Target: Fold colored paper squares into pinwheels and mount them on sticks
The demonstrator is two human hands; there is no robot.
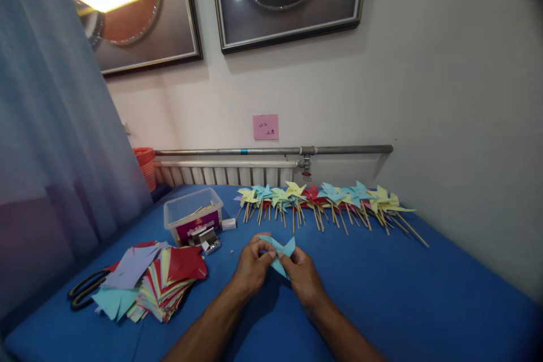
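Two hands meet at the middle of the blue worktop [382, 294]. Entries run left to right.

Far left: black-handled scissors [85, 288], partly under a loose pile of paper squares [153, 283] in lilac, light blue, yellow and red.

Behind the pile: clear plastic tub [193, 212] with a magenta label; the print on it is too small to read. Thin wooden sticks lie inside. Just in front of the tub, a small metal stapler [207, 239]; beside it a small white box [229, 224].

Centre: left hand [252, 268] and right hand [303, 277] both pinch a light blue folded paper piece [280, 251] between thumb and fingertips, each closed on it. The piece is held just above the worktop, its points sticking up and outward.

Back, centre to right: row of finished paper pinwheels [331, 198] on sticks, in yellow, blue, red and pink, lying along the wall side.

Wall above: pink sticky note [265, 126] with handwritten marks, not legible. Below it runs a grey pipe [271, 151] with a valve.
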